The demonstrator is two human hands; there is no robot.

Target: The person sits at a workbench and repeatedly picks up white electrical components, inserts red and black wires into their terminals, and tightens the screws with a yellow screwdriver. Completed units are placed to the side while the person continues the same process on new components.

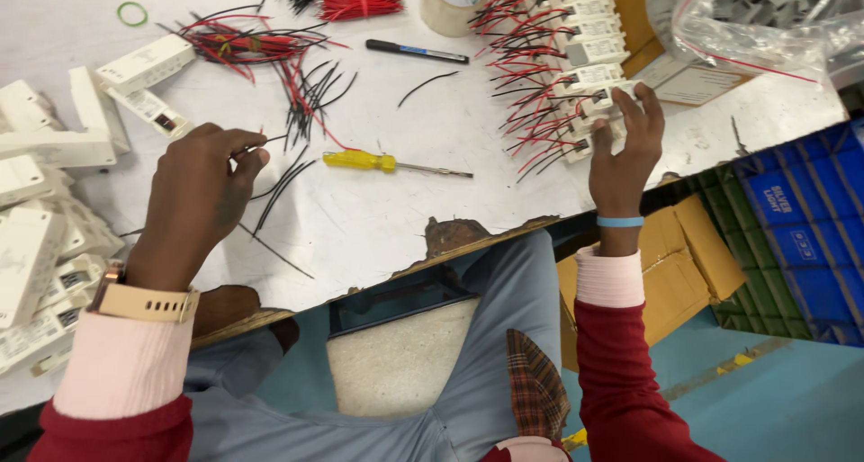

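My left hand (200, 197) rests on the white worktable (396, 219) and pinches a thin black wire (270, 141) between thumb and fingers. Loose black and red wires (301, 93) lie just beyond it. My right hand (627, 147) reaches to the right and grips a small white module (601, 100) at the near end of a row of wired white modules (585, 39). A yellow-handled screwdriver (378, 162) lies on the table between my hands.
White plastic housings (45, 210) are piled at the left. A black marker (416, 51), a tape roll (450, 1), a green rubber band (132, 13) and a clear bag of parts (756, 12) lie at the back. A cardboard box (684, 255) and blue crates (801, 219) stand below right.
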